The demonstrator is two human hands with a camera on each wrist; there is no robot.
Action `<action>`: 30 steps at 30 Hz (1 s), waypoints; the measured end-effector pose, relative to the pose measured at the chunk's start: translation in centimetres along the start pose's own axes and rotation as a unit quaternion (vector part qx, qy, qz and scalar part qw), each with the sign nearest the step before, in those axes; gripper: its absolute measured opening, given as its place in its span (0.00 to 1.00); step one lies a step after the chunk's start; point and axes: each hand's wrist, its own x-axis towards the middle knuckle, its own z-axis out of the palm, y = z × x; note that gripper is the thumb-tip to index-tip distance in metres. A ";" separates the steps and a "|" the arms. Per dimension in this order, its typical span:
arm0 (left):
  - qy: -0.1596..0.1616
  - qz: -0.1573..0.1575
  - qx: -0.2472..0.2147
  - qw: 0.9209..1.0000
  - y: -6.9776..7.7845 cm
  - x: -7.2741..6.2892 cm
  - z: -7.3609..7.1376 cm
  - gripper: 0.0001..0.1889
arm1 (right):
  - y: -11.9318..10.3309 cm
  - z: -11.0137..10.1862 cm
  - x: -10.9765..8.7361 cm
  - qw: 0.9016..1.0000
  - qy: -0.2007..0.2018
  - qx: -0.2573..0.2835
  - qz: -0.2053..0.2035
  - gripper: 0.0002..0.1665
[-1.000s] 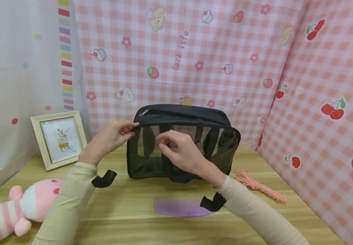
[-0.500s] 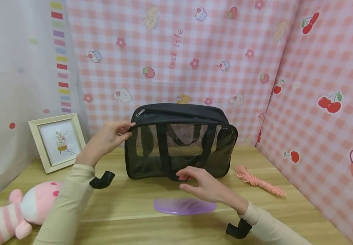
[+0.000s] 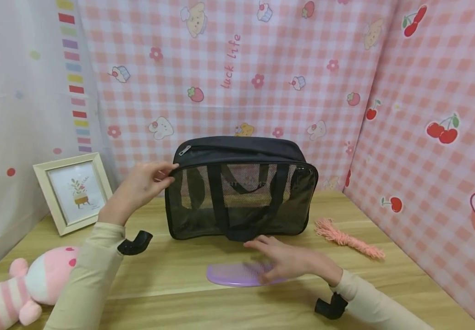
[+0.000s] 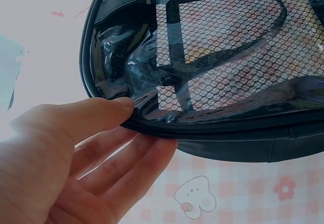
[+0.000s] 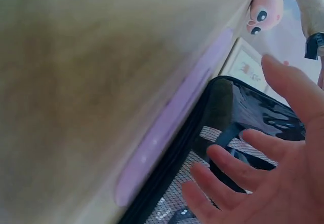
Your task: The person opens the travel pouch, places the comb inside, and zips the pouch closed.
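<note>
A black bag (image 3: 241, 183) with clear and mesh panels stands upright at the back of the table, its strap handles hanging down the front. My left hand (image 3: 144, 185) pinches the bag's upper left corner; in the left wrist view the thumb (image 4: 109, 111) lies on the clear panel and the fingers (image 4: 136, 158) behind the piped edge. A purple comb (image 3: 233, 275) lies flat before the bag. Over the comb's right end is my right hand (image 3: 291, 259), fingers spread and holding nothing; in the right wrist view the comb (image 5: 167, 122) shows beyond the fingertips.
A picture frame (image 3: 74, 192) stands at the left. Nearer, a pink striped plush toy (image 3: 35, 284) lies partly behind the left sleeve. A bundle of pink cord (image 3: 349, 239) lies right of the bag. Patterned curtains (image 3: 237, 82) close off the back and sides.
My right hand has come down from in front of the bag to the comb's right end. The left hand has stayed at the bag's corner. The view has shifted slightly.
</note>
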 end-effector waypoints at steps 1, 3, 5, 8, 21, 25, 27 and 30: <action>0.001 0.000 0.002 1.000 0.0 0.0 0.0 0.15 | 0.1 0.2 0.0 1.000 -0.011 -0.005 0.002 0.49; 0.002 0.001 0.006 1.000 0.0 0.0 0.1 0.15 | 0.3 0.5 0.0 0.999 -0.031 -0.011 0.011 0.52; 0.003 0.002 0.009 1.000 0.0 0.0 0.1 0.15 | 0.5 0.8 -0.1 0.999 -0.045 -0.014 0.021 0.54; 0.004 0.005 0.012 1.000 0.1 0.0 0.2 0.15 | 0.7 1.2 -0.1 0.997 -0.061 -0.019 0.034 0.54; 0.011 0.002 0.005 1.000 0.1 -0.1 0.0 0.16 | 1.8 1.2 0.5 0.998 -0.058 0.015 0.002 0.37; 0.015 0.006 0.005 1.000 0.0 -0.1 0.1 0.16 | 2.1 1.2 0.5 0.998 -0.059 0.030 -0.006 0.34; 0.015 0.006 0.006 1.000 0.0 -0.1 0.1 0.16 | 2.2 1.2 0.5 0.998 -0.060 0.030 -0.007 0.34; 0.013 0.005 0.011 1.000 0.1 0.0 0.2 0.16 | 2.2 1.3 0.5 0.998 -0.059 0.021 -0.005 0.35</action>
